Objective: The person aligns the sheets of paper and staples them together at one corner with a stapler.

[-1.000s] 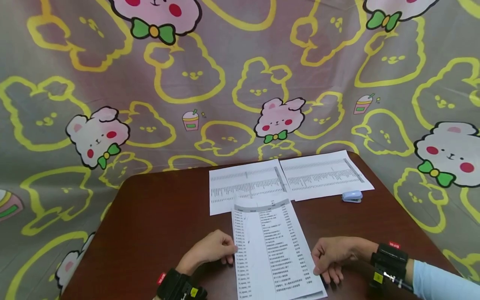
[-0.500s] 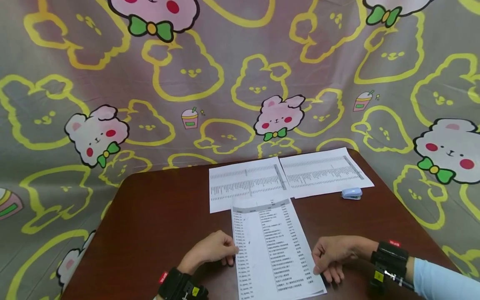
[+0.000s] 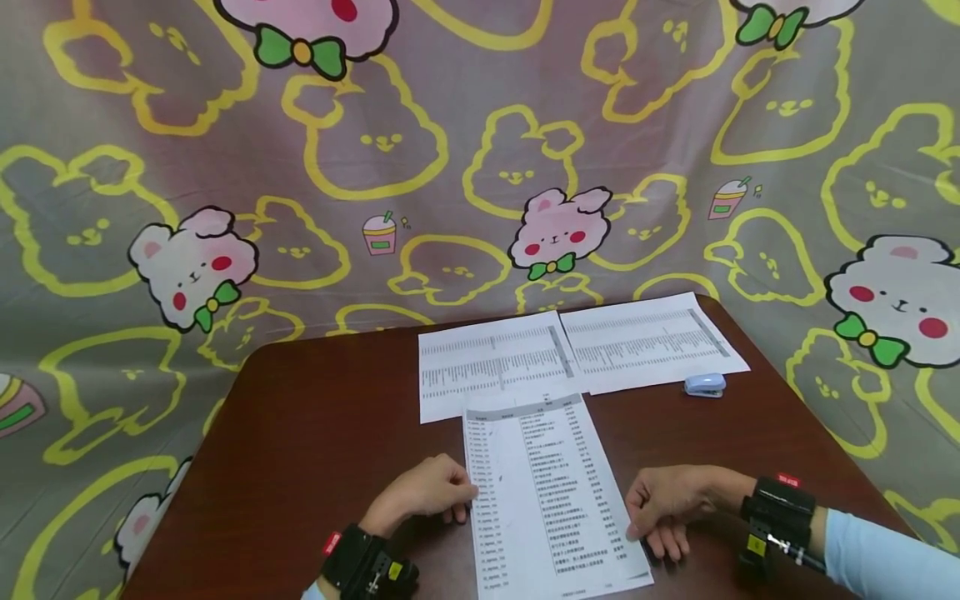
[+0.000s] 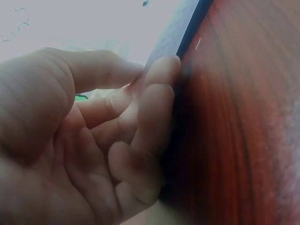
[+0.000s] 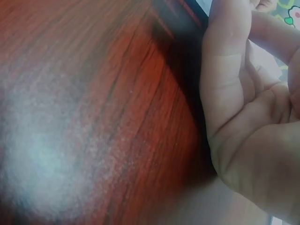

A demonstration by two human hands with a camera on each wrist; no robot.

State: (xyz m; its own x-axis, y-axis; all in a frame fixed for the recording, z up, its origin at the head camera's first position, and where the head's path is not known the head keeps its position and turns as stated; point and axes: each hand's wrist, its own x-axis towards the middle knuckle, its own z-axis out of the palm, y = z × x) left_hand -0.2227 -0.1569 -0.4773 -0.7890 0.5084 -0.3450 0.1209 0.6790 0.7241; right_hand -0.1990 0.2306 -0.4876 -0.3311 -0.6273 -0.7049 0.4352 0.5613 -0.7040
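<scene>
Dark wood worktop [image 3: 337,417], cartoon-print curtain [image 3: 442,150] behind it. Left hand [image 3: 423,492] has fingers narrow, thumb and fingers pinching the left edge of the near printed sheet [image 3: 517,508]; right hand [image 3: 667,500] pinches its right edge, lower fingers curled. Near printed sheet sits between both, far end overlapping the left rear sheet [image 3: 480,358], blue stapler [image 3: 705,384] beyond the right hand.

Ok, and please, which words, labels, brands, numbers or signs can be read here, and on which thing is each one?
None can be quoted with certainty.
Front sheet: rows of printed characters, too small and blurred to read.
Two rear sheets: printed columns, turned sideways, too small.
Red tags on the wrist straps: any lettering is illegible.
Stapler: no lettering distinguishable.
</scene>
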